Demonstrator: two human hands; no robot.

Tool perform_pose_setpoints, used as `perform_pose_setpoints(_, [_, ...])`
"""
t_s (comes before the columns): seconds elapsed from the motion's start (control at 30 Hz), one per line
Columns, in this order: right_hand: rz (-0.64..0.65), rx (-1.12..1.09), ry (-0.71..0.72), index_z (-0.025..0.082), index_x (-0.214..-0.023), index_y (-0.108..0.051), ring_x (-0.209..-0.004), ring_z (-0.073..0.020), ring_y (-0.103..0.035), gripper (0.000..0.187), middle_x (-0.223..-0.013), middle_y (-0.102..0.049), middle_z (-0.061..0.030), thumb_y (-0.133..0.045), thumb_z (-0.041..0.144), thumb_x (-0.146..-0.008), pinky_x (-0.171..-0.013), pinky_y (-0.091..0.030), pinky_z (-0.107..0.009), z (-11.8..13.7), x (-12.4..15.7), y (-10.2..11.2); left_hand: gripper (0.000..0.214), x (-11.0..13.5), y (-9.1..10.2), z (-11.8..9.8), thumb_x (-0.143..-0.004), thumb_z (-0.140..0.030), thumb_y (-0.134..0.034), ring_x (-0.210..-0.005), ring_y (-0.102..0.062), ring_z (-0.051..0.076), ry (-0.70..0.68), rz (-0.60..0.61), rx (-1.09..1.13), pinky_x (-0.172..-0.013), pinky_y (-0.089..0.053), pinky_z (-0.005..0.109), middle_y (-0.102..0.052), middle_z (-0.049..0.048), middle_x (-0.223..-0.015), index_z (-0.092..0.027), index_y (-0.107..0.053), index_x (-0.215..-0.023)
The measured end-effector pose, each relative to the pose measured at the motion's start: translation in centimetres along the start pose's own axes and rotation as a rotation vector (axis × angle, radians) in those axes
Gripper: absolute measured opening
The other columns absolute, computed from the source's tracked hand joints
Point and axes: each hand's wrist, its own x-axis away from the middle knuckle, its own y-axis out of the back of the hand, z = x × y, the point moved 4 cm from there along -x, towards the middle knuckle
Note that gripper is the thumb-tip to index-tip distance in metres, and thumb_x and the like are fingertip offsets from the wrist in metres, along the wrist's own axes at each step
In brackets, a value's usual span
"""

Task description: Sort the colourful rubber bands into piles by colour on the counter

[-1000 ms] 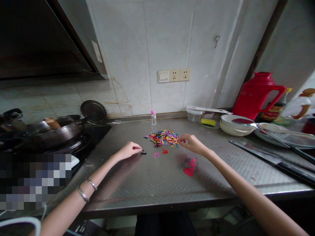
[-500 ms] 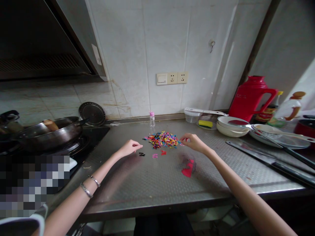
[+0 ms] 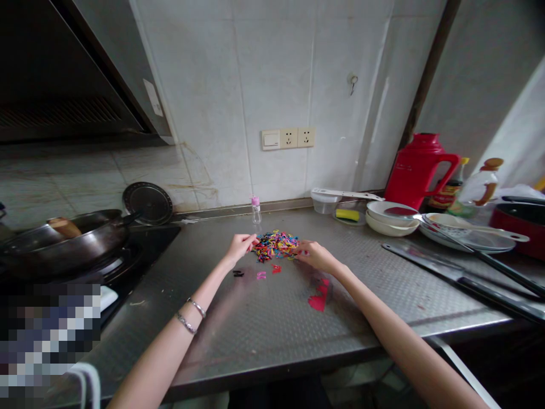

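A heap of small multicoloured rubber bands [image 3: 277, 244] lies on the metal counter. My left hand [image 3: 240, 250] is at the heap's left edge, thumb and fingers pinched together; what they hold, if anything, is too small to make out. At the heap's right edge, my right hand [image 3: 315, 254] has its fingertips bent down into the bands, closed, with their contents hidden. In front of the heap lie three small separate groups: black bands [image 3: 238, 274], pink bands [image 3: 261, 275] and red bands [image 3: 276, 268]. A clear plastic bag with red print [image 3: 317, 298] lies nearer me.
Behind the heap stands a small clear bottle with a pink cap [image 3: 256, 211]. A wok [image 3: 63, 244] sits on the stove at left. To the right are a knife [image 3: 426, 264], white bowls [image 3: 392, 224], a yellow sponge [image 3: 347, 215] and a red thermos [image 3: 415, 173].
My left hand has moved right and forward to the heap's edge. My right hand has shifted left and slightly down into the bands. The view has turned a little to the right.
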Motion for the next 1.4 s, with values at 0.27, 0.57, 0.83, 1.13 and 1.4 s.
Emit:
perform_pose_setpoints(0.27, [0.016, 0.020, -0.011, 0.023, -0.083, -0.068, -0.081, -0.0148, -0.056, 0.017, -0.090, -0.063, -0.0034, -0.054, 0.030, -0.076, -0.073, -0.041, -0.023, -0.2, -0.1, -0.5, 0.036, 1.2, 0.7, 0.5, -0.069, -0.046, -0.052, -0.031, -0.023, 0.002, 0.126, -0.107, 0.100, -0.034, -0.013, 0.018, -0.035, -0.0070, -0.041, -0.011, -0.059, -0.067])
perform_pose_setpoints(0.57, [-0.030, -0.004, 0.027, 0.022, -0.079, -0.066, -0.079, -0.0135, -0.055, 0.014, -0.086, -0.062, -0.0026, -0.053, 0.028, -0.076, -0.069, -0.040, -0.021, 0.0, -0.1, -0.9, 0.036, 1.1, 0.5, 0.8, -0.069, -0.047, -0.053, -0.031, -0.024, 0.002, 0.106, -0.072, 0.137, -0.034, -0.012, 0.017, -0.036, -0.0072, -0.042, -0.012, -0.058, -0.069])
perform_pose_setpoints(0.83, [-0.083, -0.146, 0.051, 0.017, -0.076, -0.067, -0.069, -0.0117, -0.054, 0.016, -0.078, -0.063, -0.0033, -0.055, 0.027, -0.074, -0.065, -0.040, -0.021, 0.0, 0.1, 0.3, 0.036, 1.3, 0.4, 0.8, -0.069, -0.047, -0.052, -0.031, -0.024, 0.002, 0.108, -0.059, 0.102, -0.034, -0.013, 0.018, -0.036, -0.0069, -0.042, -0.011, -0.059, -0.068])
perform_pose_setpoints(1.13, [0.107, -0.109, 0.095, 0.019, -0.081, -0.069, -0.068, -0.0119, -0.054, 0.019, -0.078, -0.065, -0.0019, -0.058, 0.030, -0.071, -0.065, -0.040, -0.021, 0.8, 0.7, -0.6, 0.040, 1.2, -0.1, 0.7, -0.072, -0.048, -0.049, -0.035, -0.031, 0.005, -0.001, -0.032, -0.079, -0.037, -0.021, 0.018, -0.040, -0.0045, -0.040, -0.010, -0.062, -0.066])
perform_pose_setpoints(1.4, [-0.097, -0.048, -0.082, 0.016, -0.084, -0.069, -0.068, -0.0125, -0.055, 0.022, -0.077, -0.065, -0.0035, -0.054, 0.027, -0.071, -0.064, -0.040, -0.020, -3.0, 0.8, 1.4, 0.027, 0.7, -3.2, -0.1, -0.072, -0.033, -0.055, -0.060, -0.053, 0.012, -0.305, 0.163, -0.399, -0.057, -0.038, 0.021, -0.065, 0.0059, -0.069, -0.011, -0.068, -0.076])
